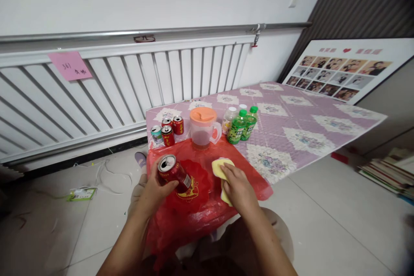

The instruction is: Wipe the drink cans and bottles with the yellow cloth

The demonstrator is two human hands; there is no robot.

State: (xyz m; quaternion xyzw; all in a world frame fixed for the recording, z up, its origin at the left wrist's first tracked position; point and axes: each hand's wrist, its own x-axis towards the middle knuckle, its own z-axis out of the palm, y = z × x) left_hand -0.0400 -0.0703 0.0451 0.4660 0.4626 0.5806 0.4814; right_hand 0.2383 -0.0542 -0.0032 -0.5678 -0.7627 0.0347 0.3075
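My left hand is wrapped round a red drink can, which tilts over a red plate with yellow print. The can's top is opened. In my right hand a yellow cloth is gripped, held above the red plastic sheet. Behind the left hand stand several cans, among them a red can and a light blue one. A clear pitcher with an orange lid stands at the sheet's far edge, some liquid at its bottom.
Right of the pitcher, several bottles with green or white caps, such as a green bottle, stand close together. A floral tablecloth covers the table. Behind it runs a white radiator. A photo board leans at the right, and a power strip lies on the floor.
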